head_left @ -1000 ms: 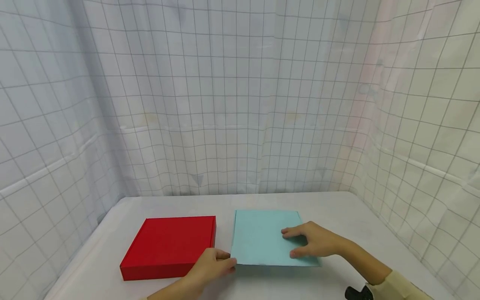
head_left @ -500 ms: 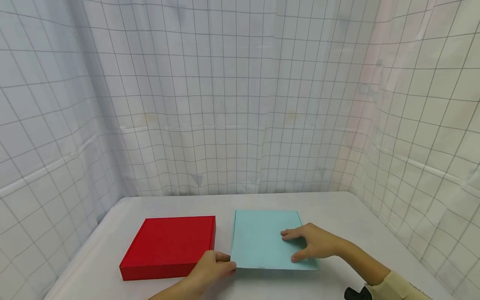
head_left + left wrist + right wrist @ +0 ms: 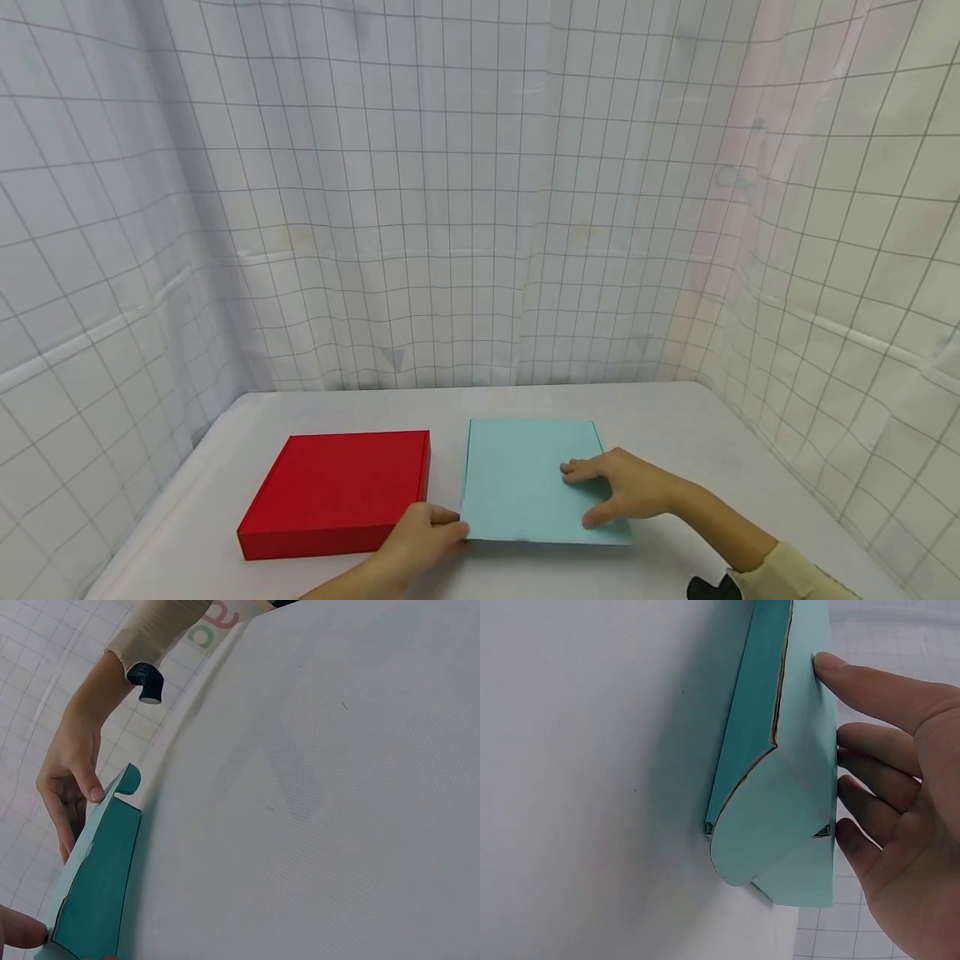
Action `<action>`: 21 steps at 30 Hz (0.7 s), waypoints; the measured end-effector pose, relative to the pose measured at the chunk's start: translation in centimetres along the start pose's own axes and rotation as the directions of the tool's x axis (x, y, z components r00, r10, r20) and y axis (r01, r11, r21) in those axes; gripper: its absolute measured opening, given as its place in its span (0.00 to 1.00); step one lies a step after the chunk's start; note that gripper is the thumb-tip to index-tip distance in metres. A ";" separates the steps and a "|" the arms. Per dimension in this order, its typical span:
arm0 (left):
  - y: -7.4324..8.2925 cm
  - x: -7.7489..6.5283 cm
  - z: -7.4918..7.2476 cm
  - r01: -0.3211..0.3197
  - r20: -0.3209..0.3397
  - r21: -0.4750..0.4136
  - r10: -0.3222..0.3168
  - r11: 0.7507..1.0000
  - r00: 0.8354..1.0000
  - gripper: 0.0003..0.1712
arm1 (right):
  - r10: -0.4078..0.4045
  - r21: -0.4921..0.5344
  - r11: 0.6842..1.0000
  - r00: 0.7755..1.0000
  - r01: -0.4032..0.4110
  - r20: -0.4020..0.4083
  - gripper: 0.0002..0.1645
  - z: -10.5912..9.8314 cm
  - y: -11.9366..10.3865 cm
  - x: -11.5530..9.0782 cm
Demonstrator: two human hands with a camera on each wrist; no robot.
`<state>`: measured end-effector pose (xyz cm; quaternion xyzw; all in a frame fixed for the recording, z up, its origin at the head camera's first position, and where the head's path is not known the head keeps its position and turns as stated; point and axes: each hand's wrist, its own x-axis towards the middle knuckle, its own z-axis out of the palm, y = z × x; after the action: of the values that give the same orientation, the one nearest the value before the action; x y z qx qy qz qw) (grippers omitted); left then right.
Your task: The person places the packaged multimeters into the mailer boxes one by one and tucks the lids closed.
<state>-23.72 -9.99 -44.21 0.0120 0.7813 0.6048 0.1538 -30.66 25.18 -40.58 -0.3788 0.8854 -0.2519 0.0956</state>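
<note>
A light-blue cardboard box (image 3: 517,483) lies on the white table, its lid slightly raised along the front edge. In the right wrist view a rounded side tab (image 3: 761,817) sticks out from the lid, past the darker front wall (image 3: 97,877) seen in the left wrist view. My left hand (image 3: 420,537) pinches the box's front left corner, thumb against the lid edge. My right hand (image 3: 633,486) rests spread on the right part of the lid, with fingertips and thumb touching it. A closed red box (image 3: 345,487) sits just left, behind my left hand.
A white cloth covers the table (image 3: 360,410). White grid-patterned curtains (image 3: 480,208) hang behind and on both sides. A dark device (image 3: 714,588) is on the right sleeve near the wrist.
The light-blue lid's front edge has come down a little toward the table. Both hands have dropped slightly with it and keep their contact. The red box has stayed put.
</note>
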 end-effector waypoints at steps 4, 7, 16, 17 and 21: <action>-0.2 0.1 -0.1 0.003 0.015 -0.044 -0.002 0.999 1.000 0.22 | 0.002 0.003 1.000 1.000 -0.002 0.003 0.42 0.2 0.1 0.1; -0.2 0.1 -0.1 0.009 0.021 -0.060 -0.007 0.998 1.000 0.21 | -0.002 0.006 1.000 1.000 0.002 0.004 0.42 0.2 0.2 0.2; 0.5 0.1 0.2 -0.016 0.015 -0.003 0.016 1.000 1.000 0.18 | 0.004 -0.008 1.000 1.000 -0.004 0.012 0.41 -0.2 0.0 0.5; 0.6 0.1 0.3 -0.018 0.011 0.012 0.018 1.000 1.000 0.18 | 0.007 -0.007 1.000 1.000 -0.007 0.011 0.41 -0.2 0.0 0.5; 0.6 0.0 0.5 -0.013 -0.021 0.080 0.015 0.997 1.000 0.17 | 0.016 0.001 1.000 1.000 -0.016 0.007 0.41 0.0 0.0 0.4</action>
<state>-23.72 -9.32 -43.74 0.0170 0.8065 0.5741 0.1403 -30.95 24.84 -40.54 -0.3723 0.8880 -0.2503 0.1009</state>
